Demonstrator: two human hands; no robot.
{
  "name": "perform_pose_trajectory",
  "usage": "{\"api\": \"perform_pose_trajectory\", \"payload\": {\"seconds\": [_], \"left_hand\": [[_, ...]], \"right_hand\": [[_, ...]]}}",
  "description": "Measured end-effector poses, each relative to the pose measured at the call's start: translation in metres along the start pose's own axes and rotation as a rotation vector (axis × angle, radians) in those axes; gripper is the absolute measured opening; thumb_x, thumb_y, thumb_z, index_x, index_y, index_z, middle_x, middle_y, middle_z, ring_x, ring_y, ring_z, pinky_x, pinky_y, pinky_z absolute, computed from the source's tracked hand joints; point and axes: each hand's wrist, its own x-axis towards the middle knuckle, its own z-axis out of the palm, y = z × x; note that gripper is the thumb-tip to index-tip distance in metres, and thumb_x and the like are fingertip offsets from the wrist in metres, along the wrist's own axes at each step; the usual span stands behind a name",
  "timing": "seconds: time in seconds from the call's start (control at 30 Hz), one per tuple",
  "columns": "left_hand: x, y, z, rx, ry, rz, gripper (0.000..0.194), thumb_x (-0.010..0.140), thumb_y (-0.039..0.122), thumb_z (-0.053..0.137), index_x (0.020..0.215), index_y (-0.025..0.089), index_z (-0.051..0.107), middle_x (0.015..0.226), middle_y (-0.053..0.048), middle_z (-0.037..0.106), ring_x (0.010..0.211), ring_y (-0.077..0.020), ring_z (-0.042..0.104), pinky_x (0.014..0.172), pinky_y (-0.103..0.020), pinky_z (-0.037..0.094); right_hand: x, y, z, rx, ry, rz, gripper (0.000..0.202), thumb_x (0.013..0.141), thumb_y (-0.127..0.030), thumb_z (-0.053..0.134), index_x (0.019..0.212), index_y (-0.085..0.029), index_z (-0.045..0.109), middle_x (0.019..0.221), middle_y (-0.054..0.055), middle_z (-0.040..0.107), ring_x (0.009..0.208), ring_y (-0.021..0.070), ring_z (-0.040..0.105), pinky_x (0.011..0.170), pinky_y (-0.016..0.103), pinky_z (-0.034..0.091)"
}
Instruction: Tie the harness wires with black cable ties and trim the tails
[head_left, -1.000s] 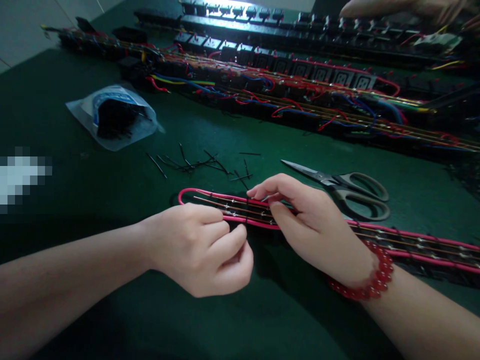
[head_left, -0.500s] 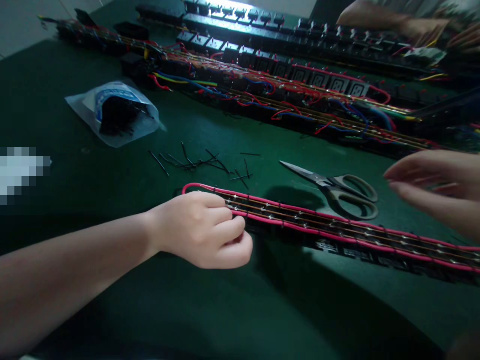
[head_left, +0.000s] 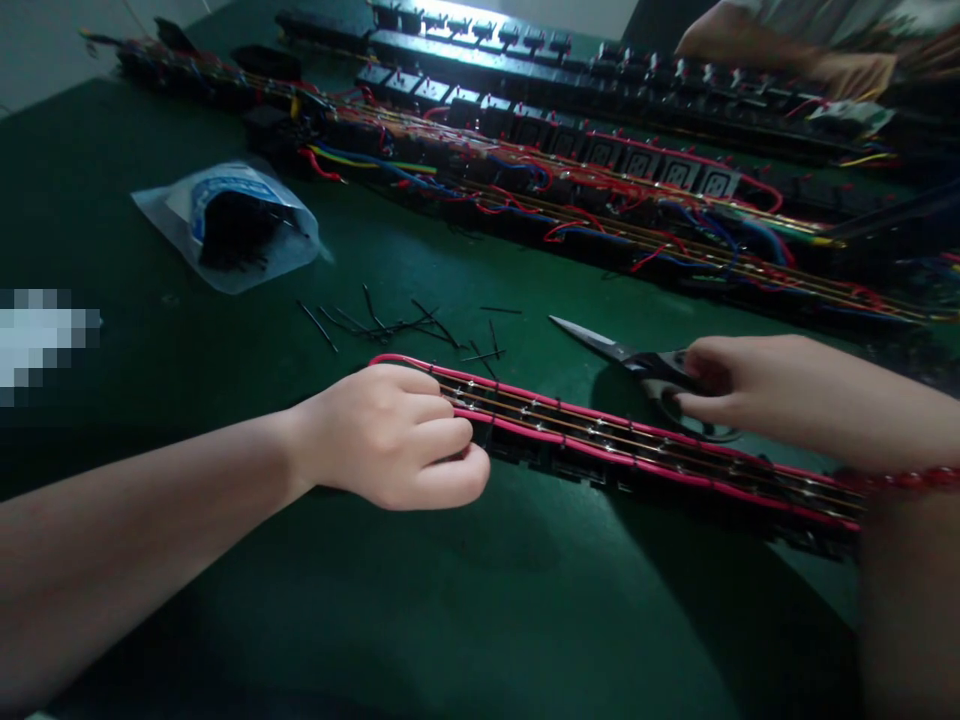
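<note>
My left hand (head_left: 390, 435) is closed around the left end of a long black power strip (head_left: 600, 435). Red wire runs along both its edges, brass-coloured bars lie between, and small black ties cross it. What the fingertips touch underneath is hidden. Over at the right, my right hand (head_left: 739, 385) has its thumb and fingers closed on the handles of a pair of scissors (head_left: 600, 340), whose blades point left across the green table. Several loose black cable ties (head_left: 397, 325) lie between the scissors and an opened plastic bag (head_left: 247, 230) with dark ties inside.
Behind lie long wired strips (head_left: 540, 200) with red, blue and yellow-green wires, and further strips with sockets (head_left: 637, 165). A co-worker's hands (head_left: 847, 75) are at the top right. The green table (head_left: 465, 610) extends toward me.
My right hand has come in from the right and closed on the scissors, which shifted slightly left. My left hand and the strip's end have moved a little up and left.
</note>
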Motion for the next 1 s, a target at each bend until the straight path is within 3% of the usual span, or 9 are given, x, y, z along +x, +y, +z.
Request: {"api": "perform_pose_trajectory", "payload": {"seconds": [0.1,0.2,0.3,0.4,0.5,0.63,0.77,0.87,1.0], "left_hand": [[-0.001,-0.001,0.000,0.001,-0.011,-0.001,0.007,0.087,0.011,0.065,0.086,0.018,0.063,0.069,0.003,0.069,0.059,-0.0132,0.062,0.052,-0.028,0.049],[-0.002,-0.001,0.000,0.009,-0.019,-0.005,0.008,0.088,0.012,0.065,0.084,0.018,0.063,0.068,0.004,0.067,0.058,-0.0128,0.061,0.053,-0.028,0.048],[-0.002,-0.001,0.000,0.008,-0.020,-0.007,0.009,0.088,0.013,0.065,0.081,0.019,0.062,0.066,0.004,0.065,0.056,-0.0122,0.058,0.053,-0.027,0.047],[-0.001,-0.001,0.000,0.006,-0.021,-0.010,0.013,0.089,0.012,0.064,0.078,0.019,0.062,0.062,0.005,0.061,0.054,-0.0116,0.053,0.052,-0.027,0.045],[-0.001,-0.001,0.000,0.018,-0.025,-0.009,0.015,0.088,0.012,0.064,0.076,0.020,0.061,0.060,0.006,0.056,0.052,-0.0116,0.049,0.053,-0.027,0.043],[-0.001,-0.001,0.000,0.027,-0.039,-0.013,0.018,0.087,0.012,0.064,0.073,0.021,0.059,0.058,0.006,0.051,0.052,-0.0117,0.046,0.054,-0.027,0.041],[0.000,-0.001,-0.001,0.005,-0.045,-0.018,0.021,0.088,0.013,0.062,0.069,0.020,0.058,0.058,0.006,0.049,0.052,-0.0123,0.046,0.054,-0.028,0.041],[0.001,-0.001,-0.001,-0.002,-0.037,-0.016,0.022,0.089,0.012,0.061,0.069,0.020,0.059,0.057,0.005,0.049,0.052,-0.0126,0.045,0.054,-0.028,0.040],[0.001,-0.001,-0.001,0.000,-0.035,-0.012,0.020,0.088,0.011,0.062,0.071,0.020,0.061,0.058,0.005,0.052,0.053,-0.0126,0.046,0.054,-0.028,0.040]], "right_hand": [[-0.002,-0.007,-0.006,0.040,-0.110,-0.006,0.017,0.080,-0.042,0.064,0.084,-0.025,0.067,0.075,0.003,0.073,0.062,0.0208,0.066,0.051,0.030,0.048],[-0.010,-0.017,-0.014,0.085,-0.073,0.036,0.027,0.081,-0.052,0.060,0.091,-0.027,0.062,0.080,0.004,0.072,0.066,0.0231,0.066,0.056,0.034,0.048],[-0.024,-0.029,-0.022,0.151,-0.002,0.027,0.047,0.071,-0.069,0.063,0.094,-0.028,0.058,0.079,0.005,0.071,0.063,0.0257,0.064,0.057,0.038,0.048],[-0.038,-0.036,-0.027,0.233,-0.006,-0.040,0.059,0.059,-0.073,0.069,0.096,-0.030,0.054,0.079,0.006,0.070,0.062,0.0270,0.064,0.056,0.039,0.049],[-0.049,-0.033,-0.028,0.319,-0.191,-0.137,0.068,0.053,-0.077,0.072,0.099,-0.032,0.052,0.079,0.004,0.069,0.062,0.0268,0.063,0.053,0.038,0.049],[-0.056,-0.026,-0.029,0.349,-0.426,-0.201,0.056,0.063,-0.080,0.066,0.086,-0.031,0.057,0.068,0.002,0.062,0.058,0.0228,0.057,0.050,0.034,0.044],[-0.057,-0.031,-0.033,0.459,-0.730,-0.209,0.059,0.061,-0.082,0.068,0.079,-0.027,0.062,0.066,0.001,0.056,0.057,0.0183,0.050,0.049,0.030,0.038],[-0.054,-0.038,-0.034,0.453,-0.804,-0.182,0.060,0.061,-0.082,0.068,0.070,-0.024,0.059,0.061,-0.001,0.048,0.053,0.0144,0.041,0.045,0.028,0.030],[-0.050,-0.044,-0.033,0.519,-0.840,-0.130,0.053,0.066,-0.074,0.070,0.077,-0.023,0.063,0.062,-0.002,0.052,0.049,0.0122,0.044,0.042,0.025,0.032]]}}
